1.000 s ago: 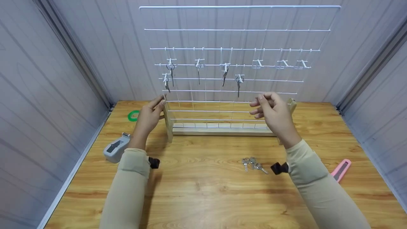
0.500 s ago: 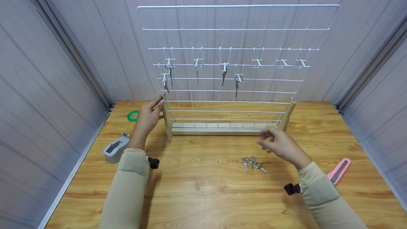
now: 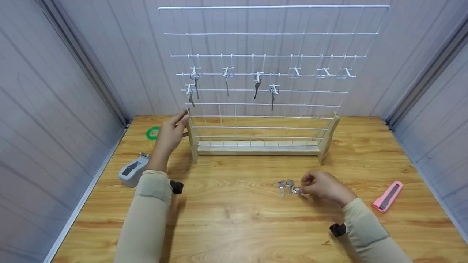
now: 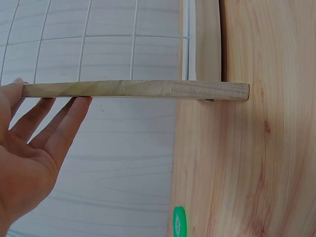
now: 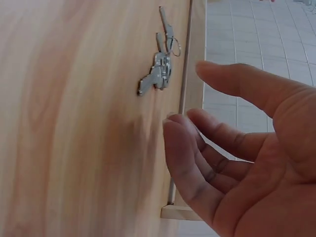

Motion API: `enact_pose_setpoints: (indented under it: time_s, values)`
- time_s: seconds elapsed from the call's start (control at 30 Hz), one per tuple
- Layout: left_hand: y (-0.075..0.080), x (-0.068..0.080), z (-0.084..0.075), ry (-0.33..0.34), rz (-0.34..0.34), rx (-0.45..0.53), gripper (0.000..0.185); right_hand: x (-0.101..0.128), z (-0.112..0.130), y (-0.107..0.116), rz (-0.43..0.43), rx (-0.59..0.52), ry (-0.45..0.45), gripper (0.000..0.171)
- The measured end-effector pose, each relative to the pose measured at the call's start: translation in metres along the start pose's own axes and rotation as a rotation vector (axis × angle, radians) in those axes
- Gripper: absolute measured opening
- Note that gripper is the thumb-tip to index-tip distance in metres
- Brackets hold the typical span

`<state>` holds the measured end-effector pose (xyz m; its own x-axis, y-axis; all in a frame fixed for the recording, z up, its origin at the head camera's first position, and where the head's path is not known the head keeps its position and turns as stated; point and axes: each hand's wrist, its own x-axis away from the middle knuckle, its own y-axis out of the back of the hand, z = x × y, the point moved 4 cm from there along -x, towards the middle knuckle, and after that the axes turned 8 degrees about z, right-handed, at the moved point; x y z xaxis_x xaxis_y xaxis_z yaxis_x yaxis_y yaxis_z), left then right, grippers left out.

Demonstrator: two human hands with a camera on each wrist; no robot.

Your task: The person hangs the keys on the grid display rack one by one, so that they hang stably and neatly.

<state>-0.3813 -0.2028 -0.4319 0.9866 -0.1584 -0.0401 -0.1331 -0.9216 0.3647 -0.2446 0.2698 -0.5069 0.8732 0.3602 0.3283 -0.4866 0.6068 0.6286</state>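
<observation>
The loose keys (image 3: 290, 187) sit in a little pile on the counter (image 3: 234, 226), in front of the wire rack (image 3: 270, 73). The right hand (image 3: 323, 186) is right at them, fingers loosely curled and holding nothing from what I can see. The left hand (image 3: 169, 134) has straight fingers resting against the rack's wooden post (image 3: 192, 138). They're bunched up, so I'd guess a sloppy pinch grabs several or flicks one away.

The wire rack (image 3: 263, 73) is stood at the back of the table (image 3: 234, 226), keys (image 3: 289, 187) laid in front, tape measure (image 3: 132, 174) off left, box cutter (image 3: 387, 196) off right.
</observation>
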Motion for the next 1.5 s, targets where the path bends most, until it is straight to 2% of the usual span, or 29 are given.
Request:
enact_pose_setpoints:
  time_s: [0.1, 0.33, 0.67, 1.03, 1.17, 1.3, 1.5]
  values:
    - [0.000, 0.000, 0.000, 0.006, -0.004, -0.004, 0.053, -0.002, -0.002, -0.004, 0.017, 0.032, -0.001, 0.030]
    - [0.000, -0.001, 0.001, 0.001, -0.002, -0.005, 0.054, -0.007, -0.004, -0.012, 0.031, 0.030, 0.001, 0.031]
    - [0.000, -0.003, 0.002, 0.000, 0.008, -0.001, 0.054, -0.013, 0.000, -0.015, -0.065, 0.153, 0.052, 0.015]
    - [0.000, -0.002, 0.000, -0.035, -0.004, -0.018, 0.052, -0.012, -0.001, -0.014, -0.057, 0.155, 0.010, 0.008]
    - [0.000, -0.001, -0.001, -0.032, -0.001, -0.016, 0.053, -0.012, 0.005, -0.016, -0.077, 0.238, 0.010, 0.009]
    - [0.000, -0.001, -0.001, -0.023, 0.002, -0.014, 0.053, -0.012, 0.013, -0.019, -0.087, 0.365, 0.014, 0.009]
    - [0.000, 0.000, -0.002, -0.020, 0.006, -0.009, 0.053, -0.011, 0.021, -0.022, -0.134, 0.531, 0.092, 0.010]
